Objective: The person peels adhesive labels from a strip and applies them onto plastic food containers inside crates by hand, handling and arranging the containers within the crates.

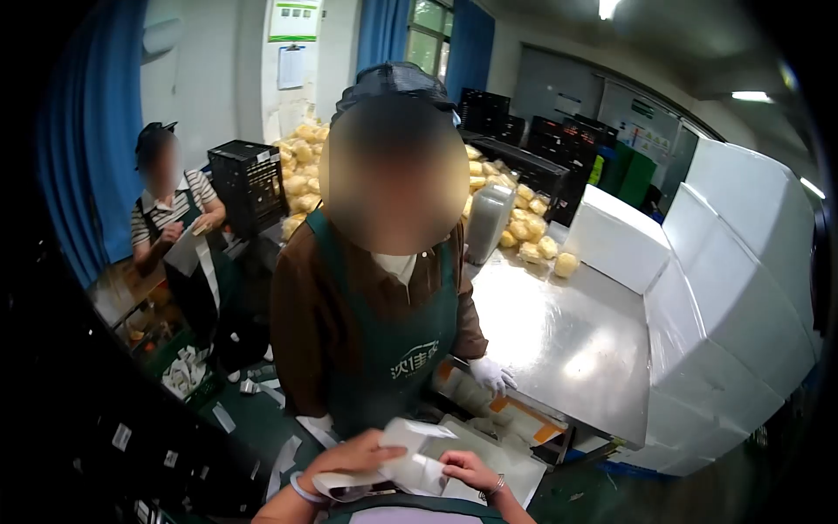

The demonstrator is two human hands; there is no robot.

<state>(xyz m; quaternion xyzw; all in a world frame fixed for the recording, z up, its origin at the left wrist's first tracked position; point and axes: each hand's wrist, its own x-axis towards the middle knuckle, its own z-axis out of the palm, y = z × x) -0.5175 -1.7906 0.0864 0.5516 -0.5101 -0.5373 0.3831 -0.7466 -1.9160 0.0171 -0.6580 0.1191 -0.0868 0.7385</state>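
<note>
My left hand (356, 454) is closed on a white strip of labels or paper (417, 472), which folds over itself in front of my body. My right hand (471, 472) pinches the right edge of that strip between thumb and fingers. Fine print on it is too small to read. Just beyond my hands stands a co-worker in a green apron (393, 349), facing me. One of the co-worker's hands wears a white glove (494, 375) and rests at the edge of a metal table (559, 323).
Bagged yellowish produce (301, 166) is heaped behind the co-worker. White foam boxes (724, 297) stack high on the right, near black crates (559, 148). Another person (175, 210) handles a white strip at left, above a green basket (188, 371) of white scraps.
</note>
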